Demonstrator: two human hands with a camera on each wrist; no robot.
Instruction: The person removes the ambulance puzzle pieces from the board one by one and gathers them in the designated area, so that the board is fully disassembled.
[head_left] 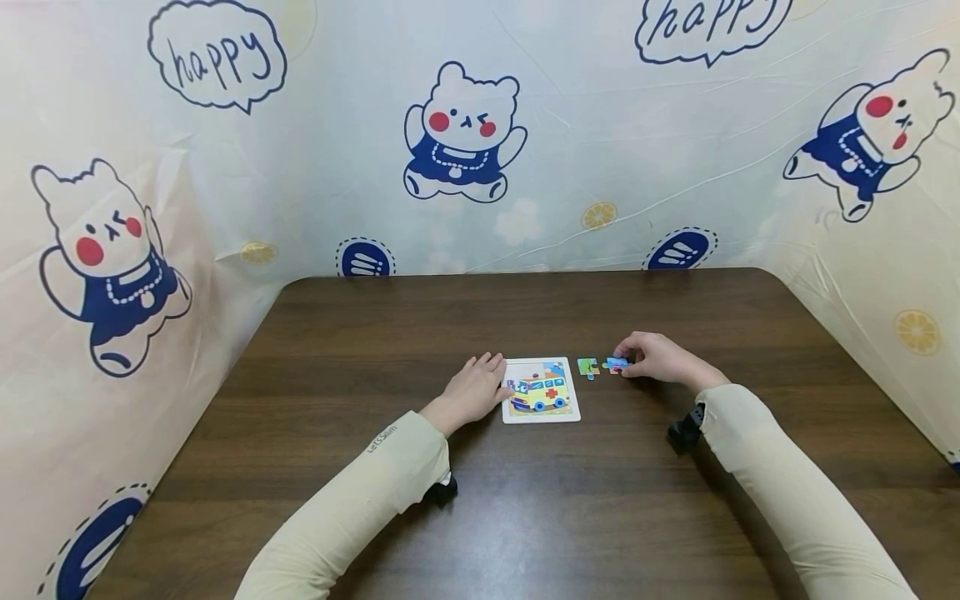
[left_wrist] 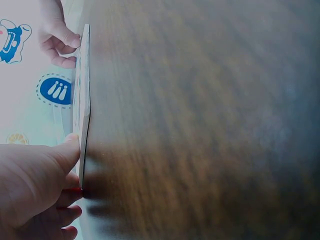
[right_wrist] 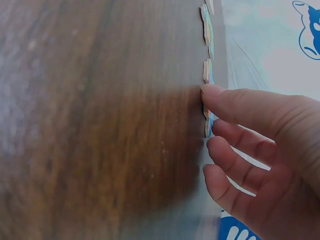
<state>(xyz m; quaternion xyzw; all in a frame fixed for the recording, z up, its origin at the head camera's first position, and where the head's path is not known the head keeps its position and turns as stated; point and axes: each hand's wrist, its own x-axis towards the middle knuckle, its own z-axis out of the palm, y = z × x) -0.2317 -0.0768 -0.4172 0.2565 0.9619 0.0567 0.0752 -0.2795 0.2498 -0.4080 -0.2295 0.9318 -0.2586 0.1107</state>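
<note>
A small white-framed jigsaw puzzle (head_left: 574,410) with a yellow ambulance picture lies flat near the table's middle. My left hand (head_left: 471,395) rests at its left side, thumb on the frame and the other fingers extended along the edge. In the left wrist view, the puzzle frame (left_wrist: 86,105) appears edge-on beside the thumb. Right of the puzzle, my right hand (head_left: 663,361) pinches a blue and pink puzzle piece (head_left: 617,364) between thumb and index finger, at table level. Between that piece and the frame lies a loose, mostly green puzzle piece (head_left: 588,367).
The dark wooden table (head_left: 420,325) extends around the puzzle on all sides. Behind it and at both sides hangs a pale curtain (head_left: 337,167) printed with bears. A black wrist device (head_left: 686,430) sits under the right sleeve.
</note>
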